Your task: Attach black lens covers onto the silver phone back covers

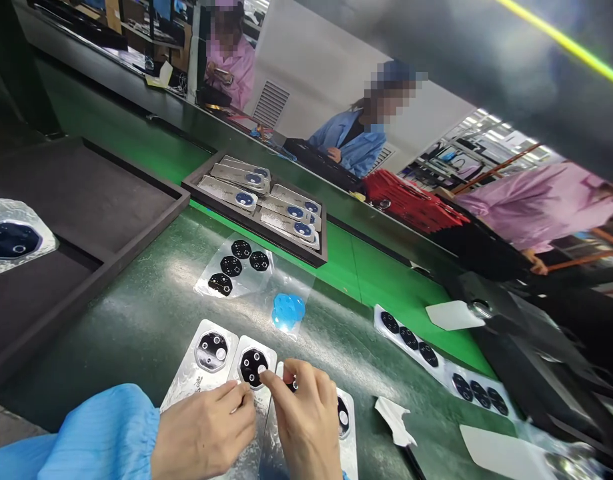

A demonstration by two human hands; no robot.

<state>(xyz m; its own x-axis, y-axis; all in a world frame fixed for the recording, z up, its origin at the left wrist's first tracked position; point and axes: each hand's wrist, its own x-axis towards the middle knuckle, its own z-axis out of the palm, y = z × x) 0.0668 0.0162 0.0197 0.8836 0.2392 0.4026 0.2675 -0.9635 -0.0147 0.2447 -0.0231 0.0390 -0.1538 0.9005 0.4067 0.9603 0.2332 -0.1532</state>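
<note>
Several silvery phone back covers lie side by side on the green bench before me, each with a round black camera piece near its top. My left hand [209, 430] is closed, its fingertips pinched at the lower edge of the camera piece [249, 365] on the second cover. My right hand [309, 413] curls over the neighbouring covers, its thumb tip by the same piece's right side. Whatever either hand pinches is hidden or too small to make out. The leftmost cover [186, 380] shows its camera piece fully; the rightmost cover [350, 453] is partly behind my right hand.
Black camera discs [231, 267] and a blue film heap [288, 311] lie on clear sheets beyond. A tray [323, 259] holds stacked covers; a larger dark tray [136, 220] stands left. Disc strips [409, 337] and crumpled white paper [399, 420] are right. Co-workers sit across.
</note>
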